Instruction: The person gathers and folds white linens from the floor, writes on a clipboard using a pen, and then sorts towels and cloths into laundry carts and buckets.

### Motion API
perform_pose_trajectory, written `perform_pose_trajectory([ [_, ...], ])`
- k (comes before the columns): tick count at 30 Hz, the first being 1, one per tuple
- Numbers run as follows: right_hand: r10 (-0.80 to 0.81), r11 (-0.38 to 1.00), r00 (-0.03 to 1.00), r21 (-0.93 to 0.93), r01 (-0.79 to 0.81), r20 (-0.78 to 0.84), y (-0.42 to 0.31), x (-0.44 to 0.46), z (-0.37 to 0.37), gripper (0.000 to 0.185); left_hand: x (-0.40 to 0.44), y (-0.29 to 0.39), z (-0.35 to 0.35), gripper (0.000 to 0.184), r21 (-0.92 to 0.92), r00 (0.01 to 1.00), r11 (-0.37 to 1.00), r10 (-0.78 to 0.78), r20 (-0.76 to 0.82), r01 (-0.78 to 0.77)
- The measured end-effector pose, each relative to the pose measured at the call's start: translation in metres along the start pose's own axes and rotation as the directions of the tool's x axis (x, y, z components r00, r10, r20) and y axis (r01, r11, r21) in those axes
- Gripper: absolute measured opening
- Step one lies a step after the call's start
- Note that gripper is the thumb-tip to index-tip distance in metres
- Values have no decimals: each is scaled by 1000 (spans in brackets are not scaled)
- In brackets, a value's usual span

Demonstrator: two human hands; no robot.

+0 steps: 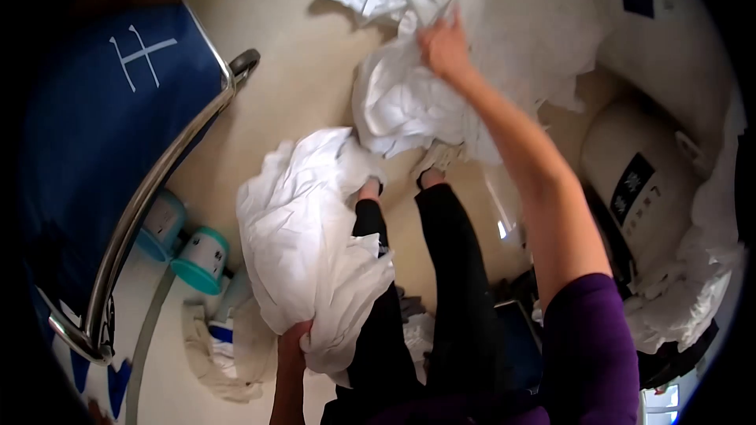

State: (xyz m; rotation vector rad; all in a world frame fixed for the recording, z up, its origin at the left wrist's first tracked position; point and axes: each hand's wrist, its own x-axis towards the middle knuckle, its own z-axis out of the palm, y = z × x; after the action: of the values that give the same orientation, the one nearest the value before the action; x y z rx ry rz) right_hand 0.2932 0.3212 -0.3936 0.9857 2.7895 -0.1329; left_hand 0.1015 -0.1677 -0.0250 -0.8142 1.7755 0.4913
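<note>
A bunched white cloth [295, 228] hangs from my left hand [294, 341], whose fingers are closed on its lower edge. The cloth covers part of my left leg. My right hand [445, 43] reaches forward over a large heap of white cloth [520, 31] on the floor. Some of its fingers are stretched out and apart, touching or just above the heap; I see nothing held in them.
At the left stands a blue cart [94, 126] with a metal rail [157, 181] and a wheel. Teal-rimmed buckets [202, 260] sit beside it. Labelled pale bags [630, 165] line the right, and another light cloth bundle [224, 354] lies at lower left.
</note>
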Motion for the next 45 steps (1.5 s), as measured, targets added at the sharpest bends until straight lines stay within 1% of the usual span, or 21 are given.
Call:
perform_pose_trajectory([
  [1, -12, 980, 998, 198, -1, 61, -22, -14, -23, 15, 8, -2, 8, 26, -19, 999, 1000, 11, 32, -10],
  [3, 70, 857, 984, 494, -143, 163, -87, -60, -87, 19, 17, -8, 19, 28, 405, 758, 645, 494, 426, -648],
  [4, 13, 763, 980, 632, -137, 197, -117, -86, -127, 19, 13, -2, 28, 28, 391, 749, 645, 498, 437, -657],
  [6, -63, 640, 966, 753, -155, 251, -183, -134, -197, 30, -4, 21, 58, 36, -178, 960, 984, 78, 269, -30],
  [11, -332, 262, 939, 948, 182, -89, -305, -232, -285, 37, 6, 34, 44, 43, -446, 918, 874, -1, 395, 193],
  [14, -605, 68, 796, 996, 53, -1, -284, -216, -275, 28, 18, 14, 36, 37, -18, 909, 970, 235, 344, -244],
  [16, -665, -302, 733, 949, -88, -144, -243, -190, -220, 22, 36, 4, 37, 28, -217, 940, 976, 65, 336, 10],
  [18, -257, -322, 891, 836, -444, 374, -183, -166, -157, 20, 35, -3, 47, 29, 245, 873, 888, 271, 405, -389],
  [19, -96, -83, 718, 713, -696, 690, -121, -122, -164, 22, 37, -10, 47, 27, 301, 809, 797, 354, 469, -523],
  [20, 240, -438, 774, 777, -452, 586, -92, -123, -69, 25, 42, -24, 38, 27, 298, 804, 796, 352, 479, -527],
  [22, 589, -295, 657, 881, -369, 472, 10, -98, 50, 33, 58, -39, 28, 28, 357, 754, 691, 429, 497, -629],
  [23, 621, -447, 324, 662, -602, 714, 60, -64, 29, 38, 64, -38, 32, 28, 373, 734, 651, 458, 502, -661],
  [24, 651, -638, 141, 638, -431, 746, 95, -48, 50, 41, 49, -24, 38, 27, 445, 690, 538, 443, 573, -716],
  [27, 612, -684, 119, 598, -417, 782, 143, -25, 56, 39, 31, -13, 47, 27, 546, 664, 378, 427, 613, -747],
  [31, 850, -253, 390, 924, -287, 354, 93, -34, 8, 23, 2, 7, 69, 27, 548, 767, 538, 398, 504, -640],
  [34, 540, -460, 678, 849, -259, 499, -3, -91, -111, 24, 26, -5, 55, 29, 455, 711, 549, 490, 504, -701],
  [36, 96, 339, 880, 816, -469, 465, -72, -139, -180, 35, 20, 7, 60, 33, 406, 641, 500, 532, 553, -765],
  [37, -33, 322, 971, 923, -213, 235, -115, -163, -209, 35, 3, 32, 86, 38, 133, 823, 887, 342, 454, -441],
  [38, -212, 256, 959, 958, -130, 187, -157, -190, -217, 42, -8, 45, 98, 44, -193, 897, 981, 64, 438, 24],
  [40, -507, 190, 844, 978, -87, 173, -222, -228, -252, 40, 55, 6, 40, 51, -122, 855, 992, 78, 513, -17],
  [45, -558, -110, 826, 994, 24, -81, -261, -244, -297, 24, 44, 16, 42, 52, -90, 887, 993, 106, 450, -73],
])
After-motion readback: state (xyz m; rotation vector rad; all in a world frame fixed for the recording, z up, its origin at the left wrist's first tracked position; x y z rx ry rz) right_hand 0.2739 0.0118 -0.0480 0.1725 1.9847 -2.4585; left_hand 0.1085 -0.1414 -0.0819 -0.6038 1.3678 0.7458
